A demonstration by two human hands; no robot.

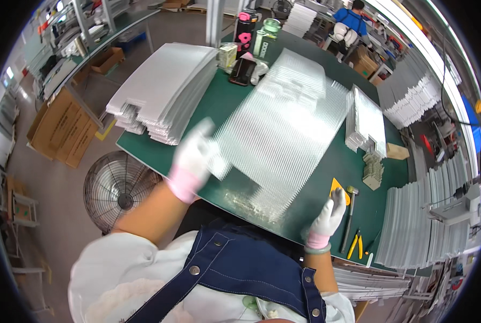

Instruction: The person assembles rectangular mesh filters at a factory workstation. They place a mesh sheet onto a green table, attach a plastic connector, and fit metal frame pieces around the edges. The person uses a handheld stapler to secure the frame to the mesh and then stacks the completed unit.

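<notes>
A silvery, finely ribbed sheet lies across the middle of the green table. My left hand, in a white glove with a pink cuff, is at the sheet's left edge, by a notched corner. Motion smears its fingers, so I cannot tell whether they grip it. To the right of the sheet my right hand, gloved the same way, hovers over the near table edge. Its fingers stretch upward with nothing visibly held, partly covering a flat yellow tool. Just right of that hand lie a hammer and yellow-handled pliers.
A tall stack of white sheets fills the table's left side. Smaller stacked panels and a notched grey block sit at right. A phone and bottles stand at the back. A floor fan is at left.
</notes>
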